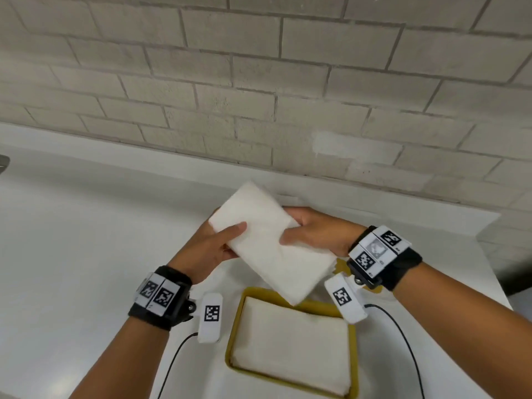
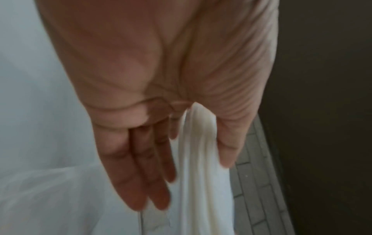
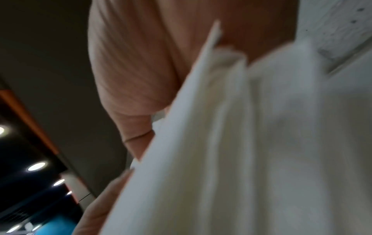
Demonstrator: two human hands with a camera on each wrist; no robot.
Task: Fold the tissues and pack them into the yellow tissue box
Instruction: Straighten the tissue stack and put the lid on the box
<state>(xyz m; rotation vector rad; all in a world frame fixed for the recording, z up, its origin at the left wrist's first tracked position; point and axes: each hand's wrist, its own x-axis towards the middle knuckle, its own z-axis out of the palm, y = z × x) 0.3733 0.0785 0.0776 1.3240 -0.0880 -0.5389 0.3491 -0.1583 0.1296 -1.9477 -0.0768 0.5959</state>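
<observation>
A folded white stack of tissues (image 1: 267, 240) hangs tilted in the air above the yellow tissue box (image 1: 234, 335). My left hand (image 1: 218, 243) grips its left edge, thumb on top and fingers under it. My right hand (image 1: 313, 231) grips its right edge the same way. In the left wrist view the tissue stack (image 2: 201, 159) is pinched between thumb and fingers (image 2: 141, 167). The right wrist view is filled by blurred tissue (image 3: 251, 143) against my palm (image 3: 136, 71). More folded tissues (image 1: 290, 344) lie inside the box.
The box stands on a white countertop (image 1: 86, 240) close to my body. A grey brick wall (image 1: 259, 82) rises behind the counter. The counter's right edge (image 1: 489, 254) is near my right wrist. Cables trail from both wrist cameras.
</observation>
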